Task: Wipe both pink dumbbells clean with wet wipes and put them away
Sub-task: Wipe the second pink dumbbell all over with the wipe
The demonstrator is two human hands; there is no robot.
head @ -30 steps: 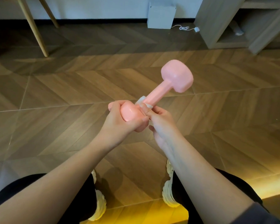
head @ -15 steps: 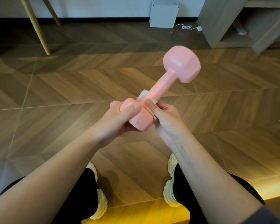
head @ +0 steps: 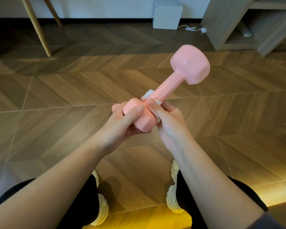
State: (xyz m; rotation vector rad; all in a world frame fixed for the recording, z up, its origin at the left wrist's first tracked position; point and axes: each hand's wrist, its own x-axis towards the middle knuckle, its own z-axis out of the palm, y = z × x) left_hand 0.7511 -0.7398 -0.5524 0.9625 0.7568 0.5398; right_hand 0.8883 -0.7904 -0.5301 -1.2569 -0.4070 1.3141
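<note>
left hand (head: 122, 123): clenched round near head of pink dumbbell (head: 168, 87)
pink dumbbell: mid-air over floor (head: 73, 90), far head tilted up-right
wet wipe (head: 147, 95): wrapped on dumbbell handle, beside near head
right hand (head: 170, 119): pinching wet wipe against handle

No word, number or brand can be read anywhere from where I stand. The ends of the pink dumbbell (head: 168, 89) are too blurred to tell whether anything is stamped on them. The white box (head: 167, 16) by the wall shows only a plain face.
</note>
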